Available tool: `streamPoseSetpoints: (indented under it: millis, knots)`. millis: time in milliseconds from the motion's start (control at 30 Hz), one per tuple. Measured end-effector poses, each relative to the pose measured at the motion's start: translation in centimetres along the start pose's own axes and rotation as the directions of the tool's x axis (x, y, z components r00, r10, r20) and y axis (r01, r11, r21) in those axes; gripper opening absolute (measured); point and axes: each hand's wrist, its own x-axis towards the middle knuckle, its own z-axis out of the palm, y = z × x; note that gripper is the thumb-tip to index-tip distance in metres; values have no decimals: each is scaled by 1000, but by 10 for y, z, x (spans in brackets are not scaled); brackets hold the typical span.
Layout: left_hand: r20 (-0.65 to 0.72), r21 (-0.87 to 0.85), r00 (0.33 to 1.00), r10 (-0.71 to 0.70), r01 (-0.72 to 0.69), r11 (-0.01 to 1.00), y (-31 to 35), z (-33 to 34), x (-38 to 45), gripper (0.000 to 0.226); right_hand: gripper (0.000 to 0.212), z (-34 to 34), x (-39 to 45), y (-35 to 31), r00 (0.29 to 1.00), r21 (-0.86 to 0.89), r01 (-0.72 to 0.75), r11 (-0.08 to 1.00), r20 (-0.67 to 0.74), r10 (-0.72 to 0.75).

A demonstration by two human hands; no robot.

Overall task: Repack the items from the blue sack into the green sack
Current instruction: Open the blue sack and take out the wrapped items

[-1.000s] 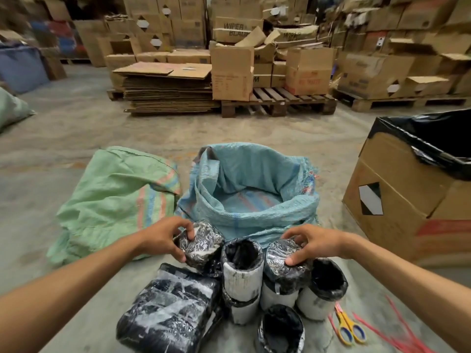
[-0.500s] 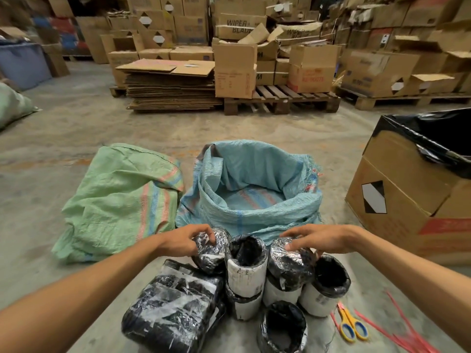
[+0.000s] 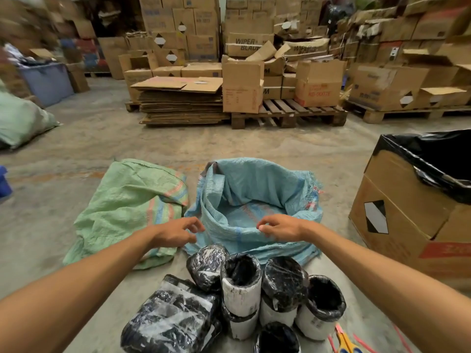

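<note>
Now both grips loosely curled, empty: left hand (image 3: 175, 231), right hand (image 3: 279, 226) at blue sack (image 3: 254, 189) near rim

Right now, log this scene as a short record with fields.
setting: warehouse floor
blue sack: mouth open, nothing visible inside
green sack: lying flat, beside blue sack
wrapped items: clustered on floor, in front of blue sack
left hand: fingers loosely curled, holding nothing, near blue sack rim
right hand: fingers loosely curled, at blue sack rim
scissors: on floor, beside items
</note>
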Motion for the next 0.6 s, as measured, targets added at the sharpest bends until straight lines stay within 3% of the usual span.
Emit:
streamPoseSetpoints:
  millis: [200,333,400,600]
  knots:
    - [9,38,994,-113,113,993,29,-35,-11,28,38,-25,20,-53,969,-10,217,976,-118,-217]
    - [22,146,931,-364,358,922,33,-76,-31,31,37,-43,44,-88,952,-44,283,958,-107,-286]
    - [-3,106,896,-443,441,891,28,-91,-40,40,37,-47,56,-109,948,-14,303,953,-94,-303]
    - [-244,82,874,-420,450,889,-56,-84,-37,48,45,-20,109,-172,941,-61,338,939,26,-337]
